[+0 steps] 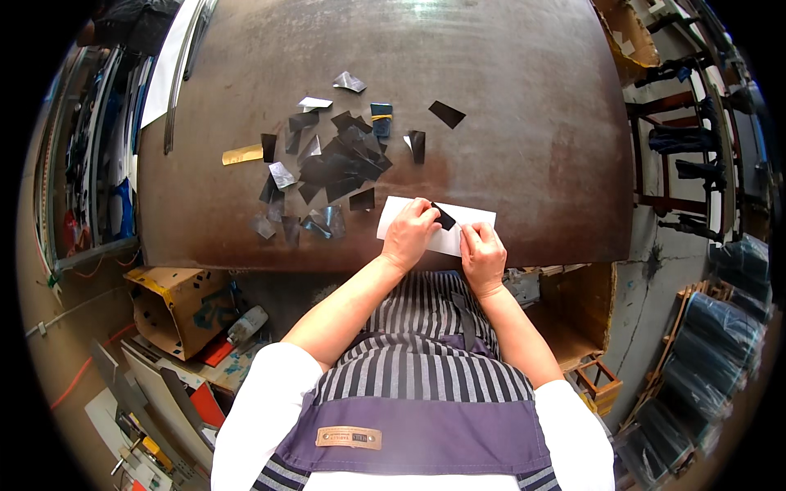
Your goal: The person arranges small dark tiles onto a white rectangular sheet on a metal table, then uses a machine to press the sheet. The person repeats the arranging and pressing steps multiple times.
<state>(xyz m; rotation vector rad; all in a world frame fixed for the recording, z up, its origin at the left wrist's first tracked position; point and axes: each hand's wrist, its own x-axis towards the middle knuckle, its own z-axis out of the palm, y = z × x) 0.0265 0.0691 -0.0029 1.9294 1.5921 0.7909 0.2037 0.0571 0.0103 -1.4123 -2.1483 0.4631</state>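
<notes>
A white rectangular sheet (483, 218) lies at the table's near edge, under both hands. Above it is a small black rectangular piece (444, 218), thin like film or leather. My left hand (409, 236) pinches the upper left end of this piece between thumb and fingers. On the other side my right hand (483, 255) is closed in a pinch by the piece's lower right end; what its fingertips hold is too small to make out. Left of the hands lies a loose heap of similar black pieces (344, 159), with several silvery scraps (282, 175) around it.
The brown table (524, 106) bears a dark blue bundle with a yellow band (381, 120), a gold strip (243, 155) and a single black piece (447, 114). Below its edge stands a cardboard box (176, 311) at left. Wrapped dark rolls (704, 352) lie at right.
</notes>
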